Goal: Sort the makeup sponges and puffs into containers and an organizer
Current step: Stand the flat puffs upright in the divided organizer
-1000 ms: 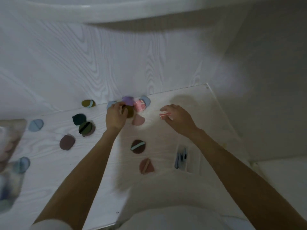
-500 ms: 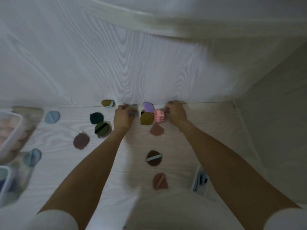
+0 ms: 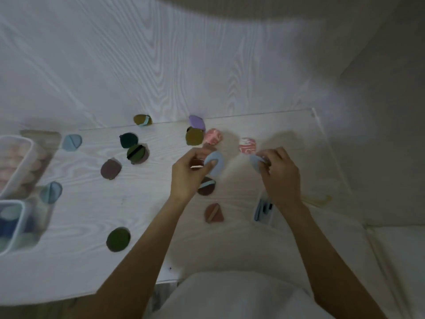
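- Left hand [image 3: 186, 176]: fingers pinch a light blue puff [image 3: 214, 163], held just above the table [image 3: 92, 203] mid-centre.
- R hand [image 3: 279, 173]: curled grip on a second blue puff [image 3: 256, 162], near marbled pink sponge [image 3: 247, 145].
- Clear containers [image 3: 13, 166] at far left edge.

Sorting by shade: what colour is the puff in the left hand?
Light blue puff, pinched by the left hand; head view.

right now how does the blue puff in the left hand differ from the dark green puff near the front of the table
The blue puff is pinched by the left hand above the table; the dark green puff lies flat on it, untouched. The blue puff is pale, the green one dark. Both are rounded and flat.
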A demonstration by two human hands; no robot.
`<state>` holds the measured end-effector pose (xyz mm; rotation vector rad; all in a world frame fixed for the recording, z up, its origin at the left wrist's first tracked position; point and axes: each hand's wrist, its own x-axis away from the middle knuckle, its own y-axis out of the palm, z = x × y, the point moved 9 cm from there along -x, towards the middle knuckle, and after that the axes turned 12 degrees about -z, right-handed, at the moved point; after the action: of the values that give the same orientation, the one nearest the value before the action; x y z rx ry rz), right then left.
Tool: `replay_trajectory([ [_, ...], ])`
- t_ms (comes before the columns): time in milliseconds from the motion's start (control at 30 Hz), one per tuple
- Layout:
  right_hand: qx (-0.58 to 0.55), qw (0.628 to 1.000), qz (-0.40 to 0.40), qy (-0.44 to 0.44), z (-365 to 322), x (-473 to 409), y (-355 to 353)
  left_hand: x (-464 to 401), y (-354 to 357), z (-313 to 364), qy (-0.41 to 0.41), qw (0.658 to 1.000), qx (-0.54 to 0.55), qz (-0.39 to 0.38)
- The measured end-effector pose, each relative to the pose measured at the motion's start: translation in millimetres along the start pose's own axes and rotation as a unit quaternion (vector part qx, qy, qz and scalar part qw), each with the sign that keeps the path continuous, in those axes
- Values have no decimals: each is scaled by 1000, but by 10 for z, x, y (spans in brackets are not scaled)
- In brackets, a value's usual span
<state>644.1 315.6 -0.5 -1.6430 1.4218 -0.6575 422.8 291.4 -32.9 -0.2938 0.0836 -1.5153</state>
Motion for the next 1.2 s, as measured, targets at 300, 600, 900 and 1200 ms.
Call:
replay_trajectory([
  [300,-209,949,30,236,964,1196,-336,438,1525,281,50,972,-137,-183],
  [600,-254,940,62,220,1058,1189,-452,500,2020,214,171,844,-444,-248],
  [900,-213,963,16,163,849,1256,-313,600,1923,208,254,795,-497,-239],
  [1200,115,985,-37,121,400,1085,-36,580,1835,185,227,831,-442,-250],
])
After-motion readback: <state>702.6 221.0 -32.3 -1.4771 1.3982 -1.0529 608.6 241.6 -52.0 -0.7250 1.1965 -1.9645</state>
